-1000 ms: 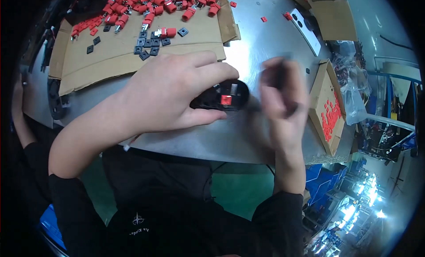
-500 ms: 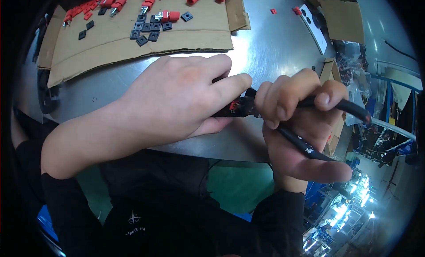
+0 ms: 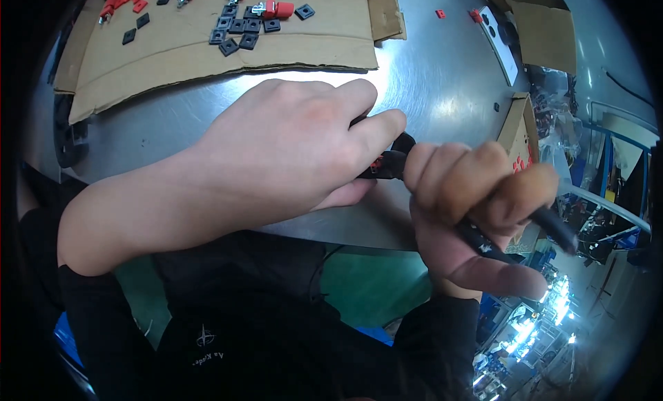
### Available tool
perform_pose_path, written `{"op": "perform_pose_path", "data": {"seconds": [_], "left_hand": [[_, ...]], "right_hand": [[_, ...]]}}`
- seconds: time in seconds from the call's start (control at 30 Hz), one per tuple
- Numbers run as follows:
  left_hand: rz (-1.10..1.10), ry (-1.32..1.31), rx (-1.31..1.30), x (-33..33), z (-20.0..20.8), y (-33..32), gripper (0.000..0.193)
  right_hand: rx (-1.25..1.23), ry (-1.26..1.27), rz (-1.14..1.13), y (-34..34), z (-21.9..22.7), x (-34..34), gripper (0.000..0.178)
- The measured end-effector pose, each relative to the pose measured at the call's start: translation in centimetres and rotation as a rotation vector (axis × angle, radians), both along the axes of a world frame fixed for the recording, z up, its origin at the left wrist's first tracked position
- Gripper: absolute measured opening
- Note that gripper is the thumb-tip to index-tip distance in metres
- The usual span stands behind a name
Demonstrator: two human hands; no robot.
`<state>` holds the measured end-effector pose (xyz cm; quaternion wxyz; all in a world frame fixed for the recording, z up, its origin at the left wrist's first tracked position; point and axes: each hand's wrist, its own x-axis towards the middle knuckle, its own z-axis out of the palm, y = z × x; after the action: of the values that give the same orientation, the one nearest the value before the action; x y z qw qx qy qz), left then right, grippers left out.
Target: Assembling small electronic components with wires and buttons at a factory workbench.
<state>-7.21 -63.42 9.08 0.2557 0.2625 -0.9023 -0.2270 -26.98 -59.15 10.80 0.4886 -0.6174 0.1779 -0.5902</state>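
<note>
My right hand (image 3: 476, 201) is closed round the two black handles (image 3: 483, 243) of a plier-like tool, its fingers wrapped over one handle and the other lying against the palm. The tool's dark head (image 3: 395, 165) points at my left hand (image 3: 304, 142). Thumb and fingers of that hand are closed on a small dark part with a red bit (image 3: 376, 165); most of it is hidden by the fingers. Both hands are above the near edge of the metal table (image 3: 442, 76), almost touching each other.
A flattened cardboard piece (image 3: 159, 76) bears several red plugs with metal ends (image 3: 276, 9) and several black square pieces (image 3: 237, 26). At the right are a white flat object (image 3: 498, 45), an open carton (image 3: 547, 28) and a cardboard box with red parts (image 3: 519, 135).
My right fingers have moved down and squeezed tighter, bringing the two handles closer together. The left hand keeps its grip. The whole view has shifted slightly.
</note>
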Motion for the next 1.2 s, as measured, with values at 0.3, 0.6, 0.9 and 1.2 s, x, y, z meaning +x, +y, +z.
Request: {"op": "perform_pose_path", "data": {"seconds": [0.3, 0.6, 0.9, 1.2], "left_hand": [[0.012, -0.022, 0.145, 0.2, -0.5, 0.2, 0.064], [0.008, 0.024, 0.158, -0.1, -0.5, 0.6, 0.053], [0.029, -0.008, 0.129, 0.0, -0.5, 0.7, 0.062], [0.030, -0.026, 0.103, 0.1, -0.5, 0.9, 0.064]], "right_hand": [[-0.307, 0.057, 0.060, 0.6, -1.0, 0.8, 0.056], [-0.067, -0.011, -0.056, 1.0, 1.2, -1.4, 0.065], [0.007, -0.009, 0.019, 0.7, 1.0, -0.9, 0.069], [0.034, -0.009, 0.043, 0.8, 1.5, -0.8, 0.070]]}}
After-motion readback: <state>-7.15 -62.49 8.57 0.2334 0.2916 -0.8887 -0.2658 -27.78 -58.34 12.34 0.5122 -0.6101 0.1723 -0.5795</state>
